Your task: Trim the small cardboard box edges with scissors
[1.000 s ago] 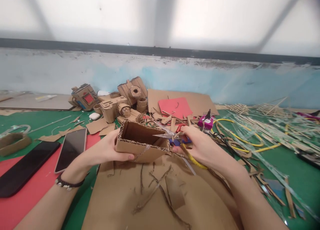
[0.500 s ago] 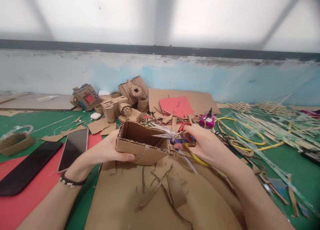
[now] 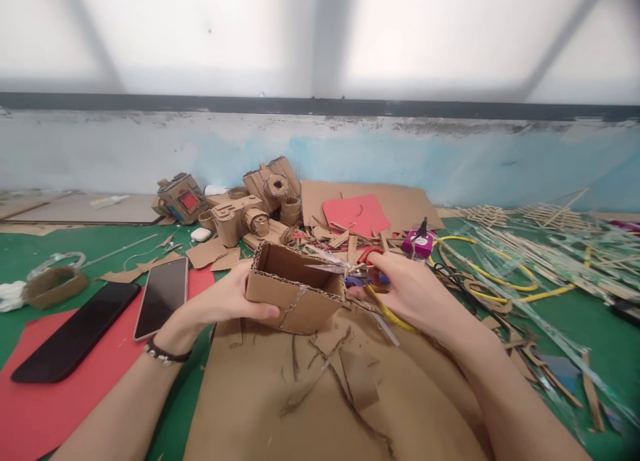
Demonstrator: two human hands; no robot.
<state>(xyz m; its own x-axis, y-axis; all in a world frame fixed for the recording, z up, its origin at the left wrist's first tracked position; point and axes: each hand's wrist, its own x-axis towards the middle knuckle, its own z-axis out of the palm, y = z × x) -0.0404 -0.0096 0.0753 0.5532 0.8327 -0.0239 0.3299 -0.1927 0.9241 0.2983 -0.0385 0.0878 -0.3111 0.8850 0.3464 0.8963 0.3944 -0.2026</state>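
Nearest on the green counter (image 3: 167,421) lies a brown cardboard sheet (image 3: 300,431) with some thin dark strips upon it. Above it is the cardboard box (image 3: 295,304), its hollow side upward. The left hand (image 3: 233,297) has its grip pressed around the left end, thumb on the near wall. The right hand (image 3: 400,281) has its grip curled around the scissors (image 3: 326,269), whose blades point left over the box's right end. Farther, left of the middle, are cardboard cameras (image 3: 227,226).
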